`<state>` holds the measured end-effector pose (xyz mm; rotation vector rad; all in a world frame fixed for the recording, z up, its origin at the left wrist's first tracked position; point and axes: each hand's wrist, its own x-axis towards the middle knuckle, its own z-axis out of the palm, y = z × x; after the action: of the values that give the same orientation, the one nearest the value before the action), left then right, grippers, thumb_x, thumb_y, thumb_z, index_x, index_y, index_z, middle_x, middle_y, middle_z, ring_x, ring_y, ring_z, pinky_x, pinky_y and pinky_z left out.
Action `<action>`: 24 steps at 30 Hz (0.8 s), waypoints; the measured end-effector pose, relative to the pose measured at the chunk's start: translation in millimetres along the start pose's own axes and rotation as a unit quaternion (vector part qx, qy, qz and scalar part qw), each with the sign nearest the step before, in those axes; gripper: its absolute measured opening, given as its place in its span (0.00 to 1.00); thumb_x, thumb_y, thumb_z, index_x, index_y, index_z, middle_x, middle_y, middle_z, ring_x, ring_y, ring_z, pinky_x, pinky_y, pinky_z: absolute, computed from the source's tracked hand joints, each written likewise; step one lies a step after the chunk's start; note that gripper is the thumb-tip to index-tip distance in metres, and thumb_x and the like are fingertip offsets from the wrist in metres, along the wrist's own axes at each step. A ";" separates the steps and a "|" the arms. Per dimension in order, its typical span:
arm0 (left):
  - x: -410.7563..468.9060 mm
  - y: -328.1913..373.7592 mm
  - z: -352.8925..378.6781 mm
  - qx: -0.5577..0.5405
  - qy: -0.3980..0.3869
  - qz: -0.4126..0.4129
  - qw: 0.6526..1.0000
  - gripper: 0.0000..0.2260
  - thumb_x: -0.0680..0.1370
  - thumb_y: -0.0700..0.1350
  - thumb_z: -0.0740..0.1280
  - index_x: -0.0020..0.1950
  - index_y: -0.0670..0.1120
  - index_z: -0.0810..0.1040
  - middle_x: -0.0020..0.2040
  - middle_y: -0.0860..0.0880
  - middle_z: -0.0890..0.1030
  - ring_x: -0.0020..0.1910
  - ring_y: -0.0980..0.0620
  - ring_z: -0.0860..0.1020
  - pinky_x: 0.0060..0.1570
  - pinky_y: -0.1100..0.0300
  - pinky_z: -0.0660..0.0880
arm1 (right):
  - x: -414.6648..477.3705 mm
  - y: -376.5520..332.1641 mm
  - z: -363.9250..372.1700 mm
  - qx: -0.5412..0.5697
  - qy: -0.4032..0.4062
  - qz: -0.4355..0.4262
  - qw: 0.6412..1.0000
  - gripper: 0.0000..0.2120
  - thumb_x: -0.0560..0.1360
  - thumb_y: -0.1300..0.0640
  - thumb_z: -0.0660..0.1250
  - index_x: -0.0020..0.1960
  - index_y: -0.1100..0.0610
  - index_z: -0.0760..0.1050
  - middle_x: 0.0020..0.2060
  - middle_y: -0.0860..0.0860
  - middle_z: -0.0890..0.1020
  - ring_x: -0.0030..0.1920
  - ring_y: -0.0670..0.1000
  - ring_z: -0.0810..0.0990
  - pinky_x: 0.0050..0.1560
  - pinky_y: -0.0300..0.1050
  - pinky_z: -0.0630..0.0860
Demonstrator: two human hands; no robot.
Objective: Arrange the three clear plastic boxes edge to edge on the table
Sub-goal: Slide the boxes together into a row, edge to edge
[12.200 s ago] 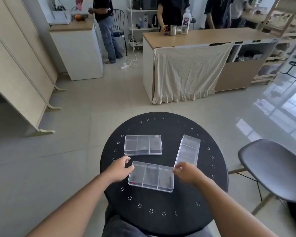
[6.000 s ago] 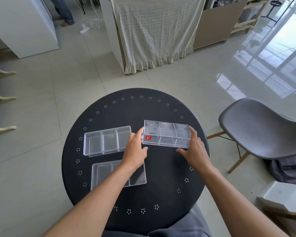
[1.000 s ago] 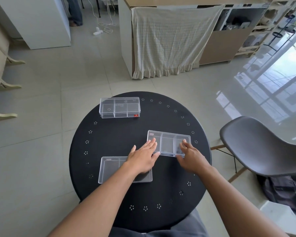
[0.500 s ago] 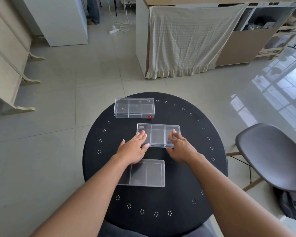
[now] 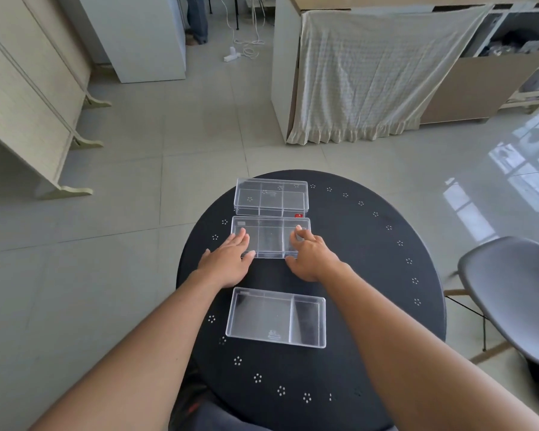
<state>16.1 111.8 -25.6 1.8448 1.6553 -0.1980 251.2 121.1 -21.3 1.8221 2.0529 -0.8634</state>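
Three clear plastic boxes lie on the round black table [image 5: 371,275]. The far box [image 5: 271,197], with a red sticker, sits near the table's back edge. The middle box [image 5: 269,237] lies just in front of it, their long edges touching or nearly so. My left hand [image 5: 227,261] rests flat on the middle box's left end, and my right hand [image 5: 311,255] grips its right end with fingers on top. The near box [image 5: 277,317] lies apart, closer to me, between my forearms.
A grey chair [image 5: 511,293] stands right of the table. A counter draped with a beige cloth [image 5: 380,76] stands across the tiled floor, a white cabinet [image 5: 137,35] at the back left. A power strip with cable [image 5: 234,54] lies on the floor.
Both hands pushed the middle box away from me and leftward until it lines up against the far box. The near box stayed put.
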 end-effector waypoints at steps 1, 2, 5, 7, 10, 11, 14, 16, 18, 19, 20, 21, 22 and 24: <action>1.7 -2.1 -1.4 -0.001 -0.002 0.000 1.000 0.28 0.89 0.59 0.48 0.89 0.55 0.48 0.88 0.61 0.41 0.88 0.56 0.45 0.83 0.32 0.50 | 1.1 -2.2 -1.5 0.000 -0.001 0.002 1.000 0.35 0.88 0.46 0.57 0.90 0.54 0.48 0.89 0.50 0.46 0.88 0.61 0.51 0.83 0.64 0.64; 3.3 -3.6 -2.8 -0.002 -0.004 -0.001 1.000 0.29 0.89 0.59 0.48 0.89 0.55 0.48 0.88 0.61 0.41 0.88 0.56 0.45 0.83 0.32 0.51 | 1.6 -4.1 -3.1 0.000 -0.002 0.004 1.000 0.35 0.87 0.46 0.57 0.90 0.54 0.48 0.89 0.49 0.47 0.87 0.61 0.52 0.82 0.64 0.65; 6.9 -6.1 -5.3 -0.005 -0.005 -0.002 1.000 0.28 0.89 0.59 0.47 0.89 0.55 0.48 0.88 0.62 0.41 0.88 0.55 0.45 0.83 0.33 0.51 | 0.7 -7.4 -5.0 -0.003 -0.003 0.003 1.000 0.35 0.88 0.45 0.58 0.89 0.54 0.49 0.89 0.50 0.48 0.87 0.63 0.53 0.82 0.64 0.66; 8.0 -7.4 -6.5 -0.006 -0.004 0.000 1.000 0.28 0.89 0.59 0.47 0.89 0.55 0.49 0.88 0.62 0.41 0.88 0.55 0.45 0.83 0.33 0.51 | -0.2 -8.7 -5.0 -0.007 -0.002 0.000 1.000 0.35 0.88 0.45 0.57 0.89 0.54 0.49 0.89 0.51 0.49 0.86 0.63 0.53 0.82 0.63 0.66; 8.8 -10.0 -7.3 -0.006 -0.003 0.001 1.000 0.28 0.89 0.59 0.47 0.89 0.55 0.49 0.88 0.61 0.41 0.88 0.55 0.45 0.83 0.33 0.52 | -1.0 -10.8 -4.3 -0.013 -0.003 -0.003 1.000 0.34 0.87 0.46 0.57 0.89 0.54 0.49 0.88 0.51 0.48 0.85 0.64 0.54 0.81 0.62 0.67; 9.0 -10.8 -7.2 -0.006 -0.004 0.001 1.000 0.28 0.89 0.59 0.47 0.89 0.55 0.48 0.88 0.61 0.41 0.88 0.55 0.45 0.83 0.33 0.52 | -1.3 -11.5 -4.4 -0.011 -0.003 -0.003 1.000 0.35 0.87 0.47 0.58 0.89 0.53 0.49 0.88 0.51 0.48 0.85 0.63 0.53 0.81 0.62 0.67; 9.2 -12.5 -5.3 -0.018 -0.018 0.005 1.000 0.29 0.89 0.60 0.48 0.89 0.54 0.46 0.88 0.62 0.39 0.88 0.55 0.42 0.83 0.32 0.51 | -1.8 -11.8 -3.9 -0.008 -0.001 -0.005 1.000 0.35 0.87 0.48 0.58 0.89 0.53 0.49 0.88 0.50 0.47 0.85 0.62 0.53 0.80 0.61 0.68; 7.6 -13.0 -3.7 -0.025 -0.026 0.010 0.999 0.31 0.89 0.61 0.49 0.89 0.54 0.44 0.87 0.62 0.36 0.88 0.56 0.40 0.83 0.32 0.49 | -3.3 -11.4 -3.0 -0.001 0.006 -0.004 1.000 0.34 0.87 0.49 0.58 0.89 0.53 0.49 0.88 0.49 0.48 0.85 0.62 0.53 0.80 0.61 0.69; 3.8 -13.5 -2.1 -0.029 -0.020 0.016 0.999 0.31 0.89 0.61 0.49 0.89 0.53 0.43 0.87 0.61 0.36 0.88 0.55 0.39 0.83 0.33 0.48 | -5.8 -11.1 -1.2 0.015 0.029 -0.005 0.999 0.33 0.86 0.50 0.59 0.89 0.52 0.52 0.88 0.49 0.50 0.84 0.61 0.55 0.77 0.61 0.72; 1.0 -13.3 -1.0 -0.033 -0.012 0.022 0.999 0.31 0.89 0.61 0.49 0.89 0.53 0.43 0.87 0.60 0.36 0.88 0.55 0.39 0.84 0.34 0.47 | -7.4 -11.0 0.0 0.028 0.043 -0.006 0.999 0.33 0.86 0.51 0.59 0.88 0.52 0.54 0.88 0.48 0.51 0.84 0.60 0.56 0.76 0.62 0.72; -2.5 -13.3 0.3 -0.037 0.000 0.028 0.999 0.31 0.89 0.61 0.50 0.89 0.52 0.44 0.88 0.60 0.37 0.88 0.55 0.40 0.85 0.35 0.47 | -9.3 -11.0 1.5 0.043 0.055 -0.008 0.997 0.32 0.86 0.52 0.60 0.87 0.52 0.56 0.88 0.48 0.52 0.85 0.59 0.56 0.76 0.63 0.72; -6.8 -13.2 1.9 -0.041 0.014 0.036 0.998 0.31 0.89 0.60 0.50 0.89 0.52 0.44 0.88 0.59 0.38 0.88 0.55 0.40 0.85 0.36 0.48 | -11.4 -11.2 3.1 0.057 0.065 -0.008 0.996 0.31 0.85 0.52 0.60 0.87 0.52 0.57 0.88 0.48 0.52 0.85 0.59 0.55 0.77 0.64 0.71; -11.9 -13.4 3.9 -0.043 0.027 0.045 0.998 0.31 0.89 0.60 0.50 0.89 0.52 0.45 0.88 0.59 0.38 0.88 0.55 0.40 0.86 0.37 0.48 | -14.0 -11.5 5.5 0.066 0.073 -0.009 0.995 0.32 0.85 0.52 0.60 0.87 0.52 0.57 0.89 0.48 0.51 0.87 0.58 0.53 0.78 0.65 0.69; -24.1 -14.6 9.8 -0.043 0.048 0.064 0.996 0.31 0.89 0.59 0.51 0.89 0.52 0.46 0.88 0.59 0.39 0.88 0.57 0.40 0.86 0.39 0.48 | -21.0 -11.8 12.8 0.073 0.087 -0.011 0.993 0.33 0.84 0.53 0.61 0.87 0.53 0.57 0.89 0.48 0.50 0.88 0.58 0.48 0.81 0.67 0.65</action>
<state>0.7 86.2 -26.2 1.9126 1.5772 0.0150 241.1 96.2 -16.6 2.0216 2.1688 -0.9117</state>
